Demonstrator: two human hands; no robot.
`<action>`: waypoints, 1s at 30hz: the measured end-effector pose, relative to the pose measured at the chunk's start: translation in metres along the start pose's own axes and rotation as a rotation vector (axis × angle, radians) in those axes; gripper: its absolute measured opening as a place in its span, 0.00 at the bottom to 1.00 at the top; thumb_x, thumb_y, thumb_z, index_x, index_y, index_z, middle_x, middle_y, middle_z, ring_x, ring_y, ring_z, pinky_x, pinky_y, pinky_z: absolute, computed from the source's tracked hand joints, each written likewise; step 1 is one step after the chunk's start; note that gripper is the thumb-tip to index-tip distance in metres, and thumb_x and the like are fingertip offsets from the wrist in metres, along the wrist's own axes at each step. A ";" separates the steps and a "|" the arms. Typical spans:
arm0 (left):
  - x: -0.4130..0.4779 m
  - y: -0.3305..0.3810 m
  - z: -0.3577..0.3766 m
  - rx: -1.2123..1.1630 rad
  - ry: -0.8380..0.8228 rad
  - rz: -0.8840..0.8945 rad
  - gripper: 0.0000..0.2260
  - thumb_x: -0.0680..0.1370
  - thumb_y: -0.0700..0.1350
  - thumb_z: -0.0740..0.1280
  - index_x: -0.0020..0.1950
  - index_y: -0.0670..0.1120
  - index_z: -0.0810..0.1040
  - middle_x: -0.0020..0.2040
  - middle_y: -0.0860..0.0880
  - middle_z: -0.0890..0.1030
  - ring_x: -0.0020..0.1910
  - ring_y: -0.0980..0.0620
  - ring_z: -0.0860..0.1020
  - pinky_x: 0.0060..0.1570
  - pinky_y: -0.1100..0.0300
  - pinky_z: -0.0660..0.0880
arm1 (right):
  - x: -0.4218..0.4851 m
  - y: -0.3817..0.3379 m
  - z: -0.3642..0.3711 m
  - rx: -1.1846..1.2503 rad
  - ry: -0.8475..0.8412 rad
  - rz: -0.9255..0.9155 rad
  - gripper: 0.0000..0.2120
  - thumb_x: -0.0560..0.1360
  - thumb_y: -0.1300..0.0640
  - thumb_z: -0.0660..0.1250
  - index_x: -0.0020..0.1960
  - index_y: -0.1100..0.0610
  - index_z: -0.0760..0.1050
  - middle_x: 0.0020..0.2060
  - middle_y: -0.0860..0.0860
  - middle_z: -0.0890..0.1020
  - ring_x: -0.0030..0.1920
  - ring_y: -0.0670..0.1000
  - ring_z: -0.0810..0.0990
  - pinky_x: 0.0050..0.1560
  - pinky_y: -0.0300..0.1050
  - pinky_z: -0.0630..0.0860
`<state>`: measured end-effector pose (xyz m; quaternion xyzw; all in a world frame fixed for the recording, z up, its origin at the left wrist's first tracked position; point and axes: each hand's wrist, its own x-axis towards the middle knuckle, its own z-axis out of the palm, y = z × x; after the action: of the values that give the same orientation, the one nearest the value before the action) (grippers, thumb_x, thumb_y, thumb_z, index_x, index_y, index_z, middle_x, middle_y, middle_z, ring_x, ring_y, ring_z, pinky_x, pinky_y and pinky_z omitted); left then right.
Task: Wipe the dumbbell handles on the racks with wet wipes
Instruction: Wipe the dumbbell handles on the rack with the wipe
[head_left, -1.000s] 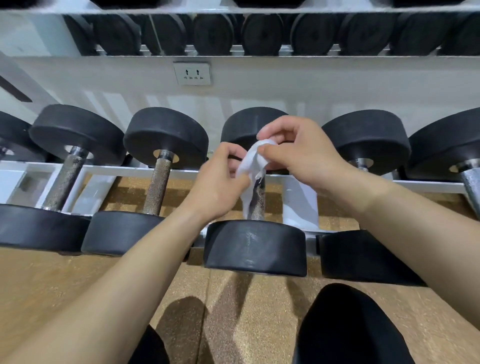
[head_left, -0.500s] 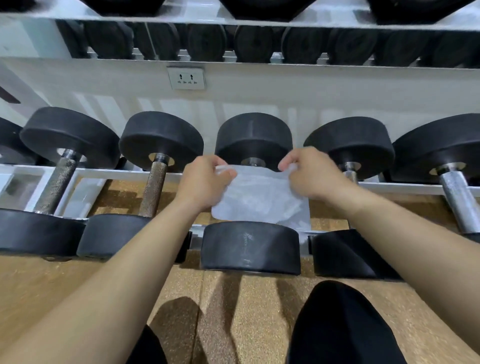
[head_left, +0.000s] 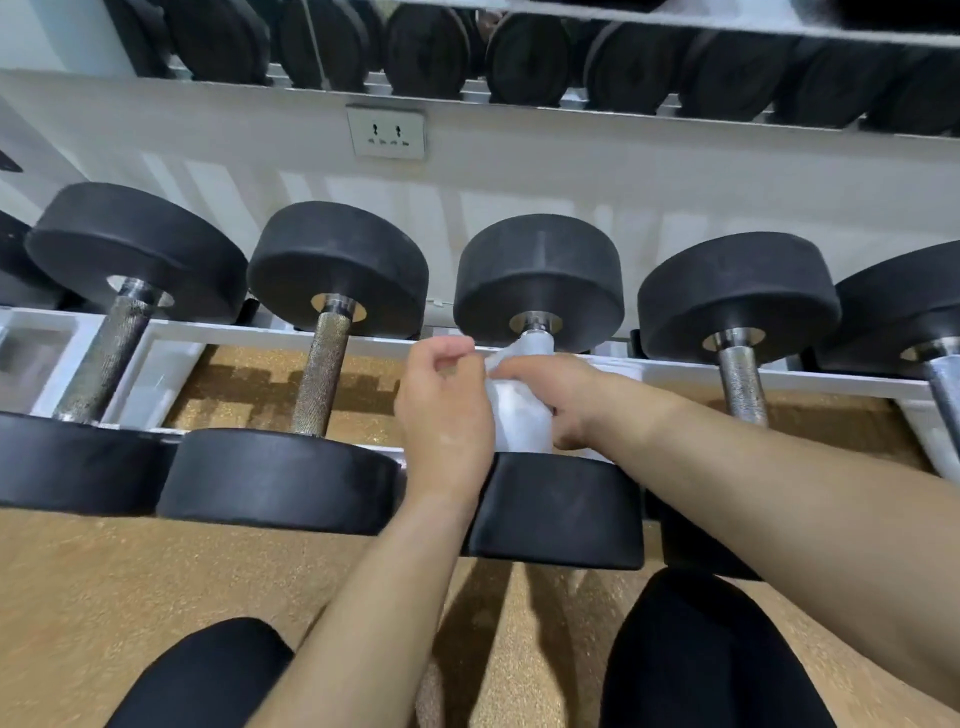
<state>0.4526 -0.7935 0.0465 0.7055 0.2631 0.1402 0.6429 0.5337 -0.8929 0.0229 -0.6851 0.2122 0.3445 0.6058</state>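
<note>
White steel rack (head_left: 171, 332), midway along: the right hand (head_left: 566, 400) wraps a white wet wipe (head_left: 517, 410) round the handle (head_left: 535, 325) of a black rubber dumbbell (head_left: 540, 275). The left hand (head_left: 447, 415) curls alongside, grip unclear. If it bunches, the wipe may slip.

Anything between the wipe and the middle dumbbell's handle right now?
Nothing visible. The wet wipe already wraps the handle of the middle dumbbell, with the right hand gripping around it and the left hand close beside; only the handle's far end shows bare.
</note>
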 end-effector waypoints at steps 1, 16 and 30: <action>0.001 -0.001 0.000 -0.004 0.005 -0.010 0.06 0.78 0.44 0.64 0.50 0.55 0.79 0.49 0.53 0.82 0.53 0.52 0.79 0.59 0.50 0.75 | 0.009 0.000 0.000 0.031 0.004 0.003 0.07 0.73 0.56 0.73 0.46 0.57 0.76 0.44 0.55 0.85 0.47 0.55 0.86 0.57 0.52 0.82; 0.001 -0.003 -0.002 0.009 -0.049 0.034 0.06 0.77 0.47 0.61 0.48 0.51 0.77 0.44 0.52 0.82 0.48 0.52 0.79 0.49 0.57 0.74 | 0.008 0.025 -0.017 0.269 -0.395 0.058 0.06 0.77 0.59 0.71 0.41 0.58 0.80 0.30 0.49 0.71 0.32 0.46 0.70 0.39 0.44 0.78; 0.002 0.000 0.001 0.080 -0.057 -0.011 0.05 0.76 0.46 0.62 0.45 0.51 0.77 0.44 0.51 0.82 0.48 0.48 0.81 0.53 0.47 0.77 | 0.026 0.000 -0.014 0.384 -0.216 0.034 0.17 0.72 0.52 0.74 0.30 0.54 0.71 0.25 0.49 0.69 0.27 0.49 0.70 0.34 0.42 0.72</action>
<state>0.4549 -0.7933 0.0457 0.7328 0.2541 0.1059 0.6223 0.5546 -0.9031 0.0045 -0.5126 0.2191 0.3795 0.7384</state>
